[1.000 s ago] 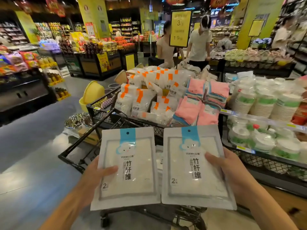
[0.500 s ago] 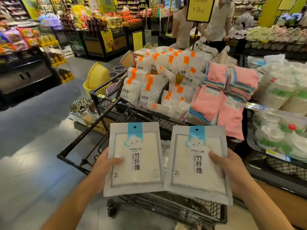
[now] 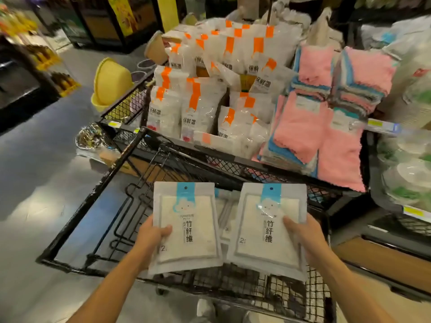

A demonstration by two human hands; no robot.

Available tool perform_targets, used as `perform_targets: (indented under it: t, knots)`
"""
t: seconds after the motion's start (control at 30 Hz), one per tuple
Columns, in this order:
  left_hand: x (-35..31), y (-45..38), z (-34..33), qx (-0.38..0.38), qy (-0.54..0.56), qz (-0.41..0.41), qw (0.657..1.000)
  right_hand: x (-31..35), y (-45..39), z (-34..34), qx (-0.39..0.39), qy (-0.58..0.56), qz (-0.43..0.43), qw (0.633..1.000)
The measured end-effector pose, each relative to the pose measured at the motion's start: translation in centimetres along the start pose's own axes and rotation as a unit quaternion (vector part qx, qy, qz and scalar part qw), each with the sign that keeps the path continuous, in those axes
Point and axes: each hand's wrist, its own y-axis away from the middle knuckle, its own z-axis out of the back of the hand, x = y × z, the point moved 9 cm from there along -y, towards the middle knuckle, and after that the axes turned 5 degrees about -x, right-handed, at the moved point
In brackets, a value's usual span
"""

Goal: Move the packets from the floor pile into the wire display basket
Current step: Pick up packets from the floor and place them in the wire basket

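Packets [image 3: 186, 227] marked "竹纤维", "2"

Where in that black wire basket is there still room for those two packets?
The wire basket is bare on its left half, between the left rim and the packets already lying inside. The upper bin of orange-labelled bags and pink cloths is crowded.

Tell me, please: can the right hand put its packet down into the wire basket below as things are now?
Probably yes. The right hand holds its packet directly above the open top of the wire basket. Nothing covers the opening; other packets lie underneath, with bare room beside them.
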Motion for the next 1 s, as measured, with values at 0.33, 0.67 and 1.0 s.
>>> perform_targets:
  t: [0.33,0.67,1.0]
  knots:
    - [2.9,-15.9,-5.6,0.062,-0.11,0.032,0.991,-6.2,-7.5,-5.6,-0.081,0.075,-0.086,0.99]
    - [6.2,-25.8,-9.6,0.107,-0.236,0.03,0.966,-12.5,-12.3,-8.9,-0.16,0.154,-0.136,0.966]
    - [6.4,-25.5,-13.3,0.091,-0.529,-0.179,0.824,-13.6,-12.5,-10.7,-0.229,0.374,-0.051,0.897]
